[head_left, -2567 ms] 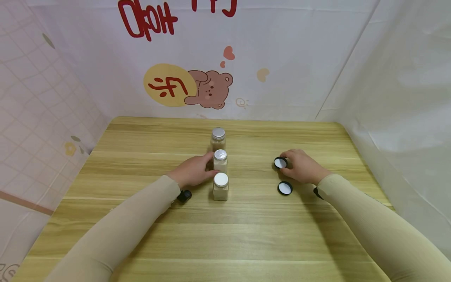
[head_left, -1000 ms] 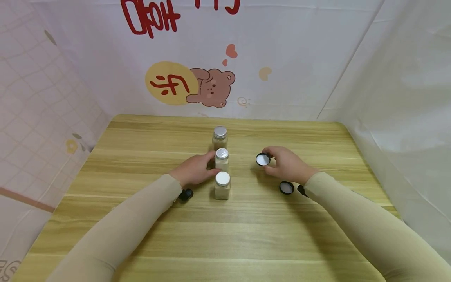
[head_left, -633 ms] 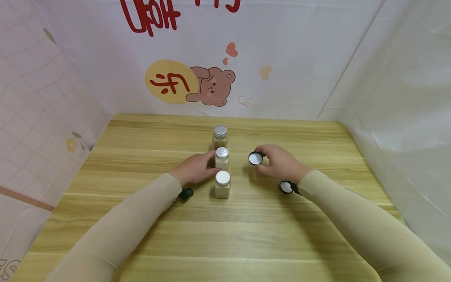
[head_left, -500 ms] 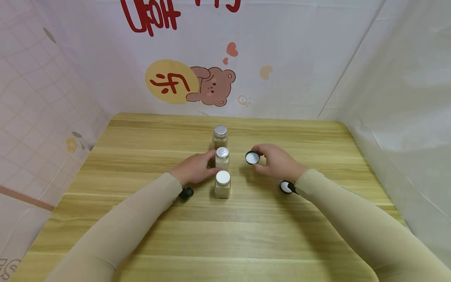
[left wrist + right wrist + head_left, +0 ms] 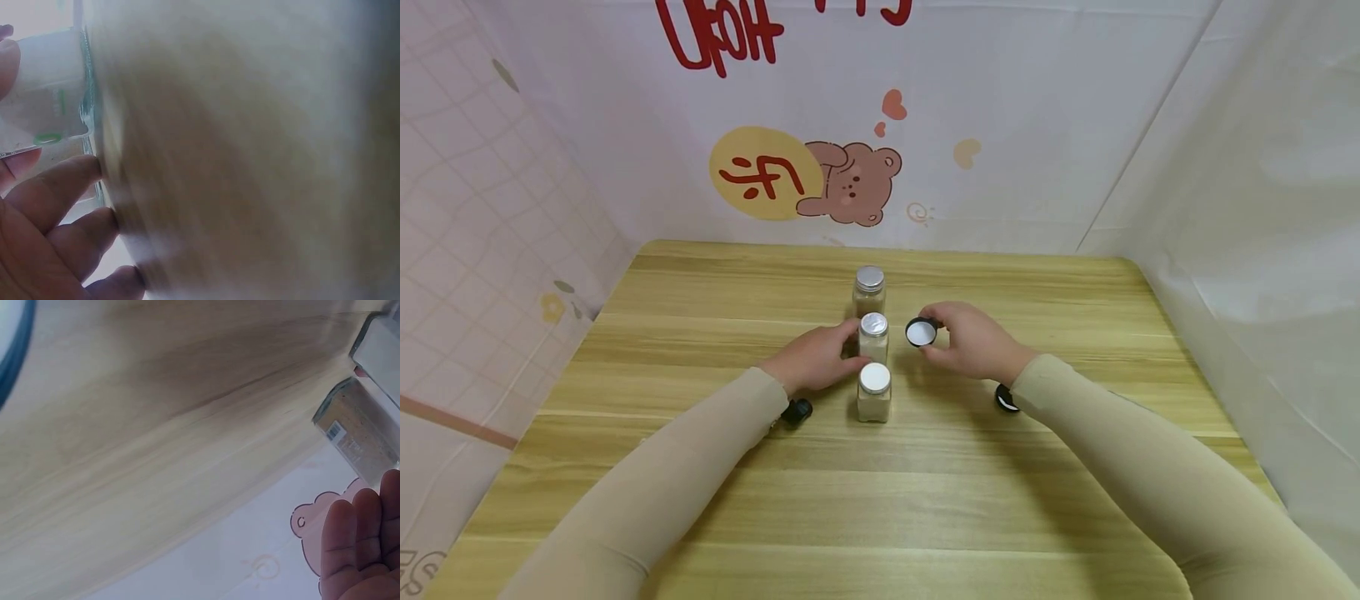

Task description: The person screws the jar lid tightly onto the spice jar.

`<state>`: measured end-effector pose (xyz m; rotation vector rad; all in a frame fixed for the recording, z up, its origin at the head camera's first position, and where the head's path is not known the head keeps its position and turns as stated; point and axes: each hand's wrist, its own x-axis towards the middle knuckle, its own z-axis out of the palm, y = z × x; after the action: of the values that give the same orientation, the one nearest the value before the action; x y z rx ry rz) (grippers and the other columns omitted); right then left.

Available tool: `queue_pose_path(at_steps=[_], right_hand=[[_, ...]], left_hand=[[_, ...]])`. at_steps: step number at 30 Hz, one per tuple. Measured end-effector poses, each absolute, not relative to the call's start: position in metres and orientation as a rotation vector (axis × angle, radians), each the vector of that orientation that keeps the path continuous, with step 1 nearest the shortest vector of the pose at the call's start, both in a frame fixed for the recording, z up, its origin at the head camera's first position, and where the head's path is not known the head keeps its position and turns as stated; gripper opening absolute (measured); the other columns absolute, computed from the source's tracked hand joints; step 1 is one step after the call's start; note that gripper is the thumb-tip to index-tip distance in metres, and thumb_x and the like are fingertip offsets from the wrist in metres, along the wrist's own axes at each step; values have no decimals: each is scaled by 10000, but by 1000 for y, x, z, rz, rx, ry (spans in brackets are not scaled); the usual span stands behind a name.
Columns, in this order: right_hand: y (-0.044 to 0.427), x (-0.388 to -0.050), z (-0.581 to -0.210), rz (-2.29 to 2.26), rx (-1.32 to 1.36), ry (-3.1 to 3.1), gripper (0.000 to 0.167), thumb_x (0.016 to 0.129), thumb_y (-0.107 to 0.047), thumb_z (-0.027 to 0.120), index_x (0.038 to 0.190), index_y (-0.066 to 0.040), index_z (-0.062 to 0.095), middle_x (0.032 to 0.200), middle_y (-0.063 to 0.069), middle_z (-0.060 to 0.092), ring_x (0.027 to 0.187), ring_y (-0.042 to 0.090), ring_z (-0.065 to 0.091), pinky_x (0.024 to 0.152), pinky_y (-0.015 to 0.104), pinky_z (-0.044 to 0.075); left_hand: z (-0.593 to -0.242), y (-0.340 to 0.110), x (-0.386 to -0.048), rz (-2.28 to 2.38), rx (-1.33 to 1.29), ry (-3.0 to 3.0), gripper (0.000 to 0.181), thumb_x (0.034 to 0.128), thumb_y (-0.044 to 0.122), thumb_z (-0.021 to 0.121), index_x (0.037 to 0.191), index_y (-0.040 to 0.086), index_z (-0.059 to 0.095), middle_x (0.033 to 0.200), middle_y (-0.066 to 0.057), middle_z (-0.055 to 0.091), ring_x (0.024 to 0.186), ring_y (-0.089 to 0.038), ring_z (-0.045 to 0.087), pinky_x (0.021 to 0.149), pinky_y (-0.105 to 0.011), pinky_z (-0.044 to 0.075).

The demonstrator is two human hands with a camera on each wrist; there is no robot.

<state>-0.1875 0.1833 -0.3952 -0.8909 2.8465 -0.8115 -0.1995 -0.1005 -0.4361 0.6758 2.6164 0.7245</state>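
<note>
Pinching a black-rimmed lid [image 5: 921, 332] in your right hand [image 5: 976, 340], you grip the middle jar [image 5: 874, 344] with your left hand [image 5: 815, 358].
Your right thumb and fingers grasp the lid by its edge, its white face turned up, just to the right of the middle jar and apart from it. Your left hand reaches in from the jar's left side, thumb and fingers curled around its body. That jar stands upright in a close row on the wooden table [image 5: 850, 508], between the back jar [image 5: 869, 303] and the front jar [image 5: 874, 407]. The front jar is topped in white, the other two in silver. A second black-rimmed lid [image 5: 1003, 399] lies on the wood, partly hidden by your right sleeve [image 5: 1090, 417].
</note>
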Motion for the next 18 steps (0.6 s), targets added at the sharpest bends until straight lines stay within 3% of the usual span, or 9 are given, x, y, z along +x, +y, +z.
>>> queue_pose_path(at_steps=[18], right_hand=[[173,-189,-393,-858,-914,2817,264,883,-145,783,1121,-64,699,1065,22,743,1086,247,716,1017,449,563]], left_hand=[[-436,-100,-200,737,672,2610,628,1028,522,642,1560,266,426,1527,-31,586,1441,-261,534,1202,-486,432]])
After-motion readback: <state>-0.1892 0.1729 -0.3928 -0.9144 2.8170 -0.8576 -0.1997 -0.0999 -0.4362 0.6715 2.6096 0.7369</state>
